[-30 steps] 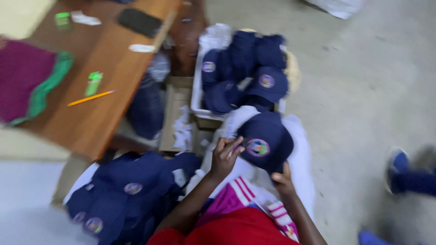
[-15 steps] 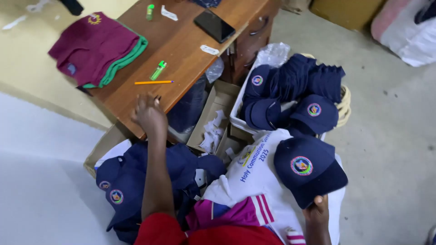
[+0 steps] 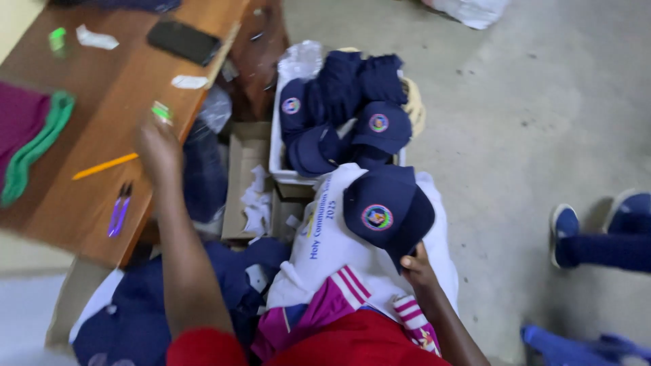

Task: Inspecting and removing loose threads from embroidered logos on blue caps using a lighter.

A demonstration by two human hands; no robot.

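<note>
Underhand, soft navy cap (image 3: pixel 388 211), round badge.

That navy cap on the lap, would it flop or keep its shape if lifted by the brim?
The navy cap would probably keep its domed front, since the crown stands rounded now. It looks light: the right hand steadies it by its brim edge alone. Being cloth, it seems unlikely to slip or break.

One navy cap (image 3: pixel 388 211) on the lap, perhaps five caps (image 3: pixel 342 112) in the basket.

Cap (image 3: pixel 388 211) on lap; crate of caps (image 3: pixel 278 146) ahead; desk (image 3: pixel 102 176) left, phone (image 3: pixel 184 41) on it.
</note>
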